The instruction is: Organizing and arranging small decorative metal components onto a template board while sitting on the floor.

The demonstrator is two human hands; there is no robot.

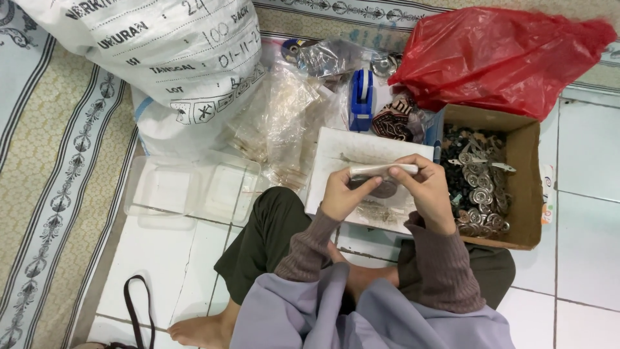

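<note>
1. The left hand [341,194] and the right hand [427,187] are raised together over a white tray [336,150] that lies on the tiled floor [581,258] in front of the person's crossed legs.
2. Both hands are closed in a pinch on one small clear plastic packet [384,169], which lies level between them: the left fingers hold its left end, the right fingers its right end.
3. A dark round item shows just under the packet, between the hands; what it is cannot be told.
4. The packet is above the tray's near right part, touching nothing but the fingers.
5. At the tray's right edge stands an open cardboard box [526,187] filled with small round metal parts and dark pieces; judged from that heap, much loose stock is left.
6. At the tray's far left corner lies a pile of clear plastic packets [284,123]; whether these are filled or empty cannot be told.
7. A blue tape dispenser [361,98] stands just beyond the tray's far edge, and a red plastic bag [497,55] lies behind the box.
8. Two empty clear plastic containers [187,189] sit left of the tray, with a large white woven sack [155,58] behind them.
</note>
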